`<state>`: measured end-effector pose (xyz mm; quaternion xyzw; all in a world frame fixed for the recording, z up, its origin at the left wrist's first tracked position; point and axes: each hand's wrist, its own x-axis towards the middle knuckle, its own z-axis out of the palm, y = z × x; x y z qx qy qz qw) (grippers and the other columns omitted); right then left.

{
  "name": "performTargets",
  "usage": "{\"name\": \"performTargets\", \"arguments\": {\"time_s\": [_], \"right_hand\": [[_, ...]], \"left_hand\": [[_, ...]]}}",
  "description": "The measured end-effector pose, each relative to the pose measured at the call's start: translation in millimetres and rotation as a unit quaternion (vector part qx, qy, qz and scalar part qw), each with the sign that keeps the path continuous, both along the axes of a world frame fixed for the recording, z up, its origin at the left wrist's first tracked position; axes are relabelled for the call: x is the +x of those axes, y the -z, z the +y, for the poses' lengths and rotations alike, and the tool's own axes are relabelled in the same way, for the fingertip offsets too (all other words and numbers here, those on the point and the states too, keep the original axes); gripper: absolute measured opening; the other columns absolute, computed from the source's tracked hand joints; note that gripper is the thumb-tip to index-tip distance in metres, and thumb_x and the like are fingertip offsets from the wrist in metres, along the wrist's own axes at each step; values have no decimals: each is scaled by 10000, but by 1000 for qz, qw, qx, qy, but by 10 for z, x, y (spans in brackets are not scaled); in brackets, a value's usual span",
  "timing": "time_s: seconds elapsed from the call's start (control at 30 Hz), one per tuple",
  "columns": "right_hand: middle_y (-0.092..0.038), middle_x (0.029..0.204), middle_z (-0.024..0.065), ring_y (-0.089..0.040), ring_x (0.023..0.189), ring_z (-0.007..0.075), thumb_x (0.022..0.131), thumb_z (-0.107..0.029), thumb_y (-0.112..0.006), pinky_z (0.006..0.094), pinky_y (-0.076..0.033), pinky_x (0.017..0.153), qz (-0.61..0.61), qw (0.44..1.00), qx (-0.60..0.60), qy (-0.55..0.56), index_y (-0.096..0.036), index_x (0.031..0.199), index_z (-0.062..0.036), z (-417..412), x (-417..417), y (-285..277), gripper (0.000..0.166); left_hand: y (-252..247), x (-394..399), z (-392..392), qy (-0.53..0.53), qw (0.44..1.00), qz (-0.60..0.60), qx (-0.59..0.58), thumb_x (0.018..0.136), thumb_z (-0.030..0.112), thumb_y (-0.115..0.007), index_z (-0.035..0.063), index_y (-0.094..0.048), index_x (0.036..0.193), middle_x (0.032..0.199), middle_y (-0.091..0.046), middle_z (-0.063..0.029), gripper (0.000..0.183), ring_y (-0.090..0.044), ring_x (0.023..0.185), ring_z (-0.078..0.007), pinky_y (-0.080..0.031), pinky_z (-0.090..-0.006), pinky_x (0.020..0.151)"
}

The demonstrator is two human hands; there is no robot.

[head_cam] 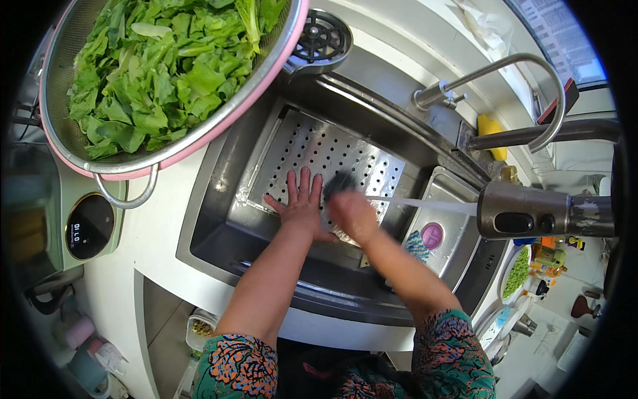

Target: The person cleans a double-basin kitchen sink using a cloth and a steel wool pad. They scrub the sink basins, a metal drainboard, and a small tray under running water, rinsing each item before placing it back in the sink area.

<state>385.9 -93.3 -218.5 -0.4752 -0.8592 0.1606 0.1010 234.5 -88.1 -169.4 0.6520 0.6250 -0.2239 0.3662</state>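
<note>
A perforated stainless steel tray [344,147] lies flat in the dark metal sink [214,249]. My left hand [301,204] presses on it palm down, its fingers spread. Beside it my right hand [353,212], blurred by motion, grips a dark scrubber [341,183] against the tray; the scrubber's exact kind is too blurred to tell. Water runs in a stream [423,202] from the pull-out faucet head [523,209] at the right and reaches the tray by my right hand.
A mesh colander [184,142] of chopped leafy greens [164,75] stands at upper left, inside a pink basin. The sink's right side has a shallow metal tray [448,187] holding a purple drain strainer [432,236] and a blue-striped cloth [416,246]. A curved tap [528,60] rises behind.
</note>
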Motion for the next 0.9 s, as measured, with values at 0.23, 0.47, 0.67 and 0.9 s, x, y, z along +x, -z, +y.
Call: {"name": "performTargets", "arguments": {"time_s": [0.23, 0.47, 0.67, 0.9], "right_hand": [[-554, 858, 132, -565, 786, 350, 735, -132, -649, 433, -486, 627, 65, 975, 143, 155, -596, 819, -95, 827, -16, -191, 106], [-556, 879, 40, -563, 765, 243, 638, -124, -667, 357, -499, 658, 44, 991, 47, -119, -591, 847, -162, -47, -232, -21, 226], [-577, 817, 105, -566, 751, 315, 714, -131, -639, 430, -447, 642, 47, 987, 120, 94, -610, 875, -106, 815, -234, -16, 165], [-567, 771, 81, -560, 731, 275, 658, -86, -643, 414, -431, 628, -40, 992, 101, -69, -595, 799, -113, 26, 454, -44, 152]], "left_hand": [[-43, 13, 37, 14, 1000, -24, -2, 472, 559, -834, 125, 76, 1476, 1536, 165, -107, 1422, 169, 1403, -340, -68, -774, 968], [-14, -456, 157, -93, 991, 92, -39, 431, 653, -797, 93, 98, 1471, 1542, 141, -109, 1482, 122, 1421, -302, 31, -659, 1057], [230, -349, 84, -86, 995, 51, 19, 428, 685, -777, 86, 71, 1474, 1545, 120, -117, 1475, 112, 1421, -312, 52, -539, 1111], [286, -386, 110, -57, 997, 58, 6, 424, 693, -775, 49, 136, 1453, 1527, 154, -176, 1517, 115, 1411, -362, 17, -574, 1101]]}}
